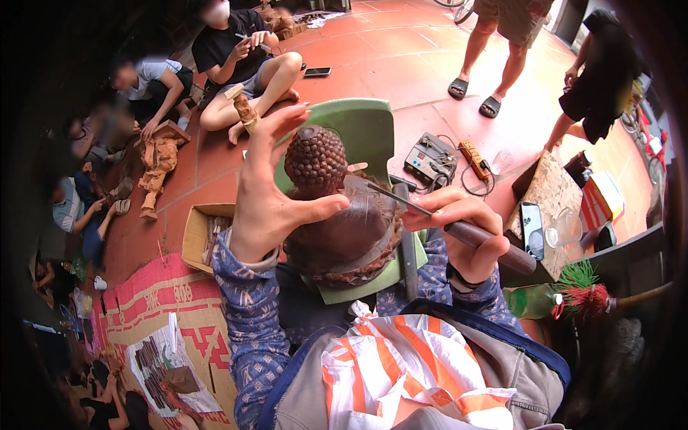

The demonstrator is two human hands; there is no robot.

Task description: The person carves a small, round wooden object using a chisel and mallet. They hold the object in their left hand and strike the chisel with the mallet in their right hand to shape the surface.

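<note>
A dark brown wooden carving (pixel 315 159) with a knobbly, curl-covered head and smooth rounded shoulders rests in front of me against a green plastic chair (pixel 369 132). My left hand (pixel 265 186) is spread open beside the head, its thumb stretched over the shoulder and its fingers pointing up. In my right hand (pixel 469 222) is a carving tool with a thick dark handle (pixel 494 247). Its thin metal blade points left and reaches over the carving's shoulder; whether the tip touches the wood I cannot tell.
To the right stand a control box (pixel 432 159), an orange power strip (pixel 473 159), a wooden block (pixel 548 192) bearing a phone (pixel 532 231), and a green bottle (pixel 530 302). At left are a cardboard box (pixel 192 240), laid-out tools (pixel 152 373), a figure carving (pixel 158 166) and several seated people.
</note>
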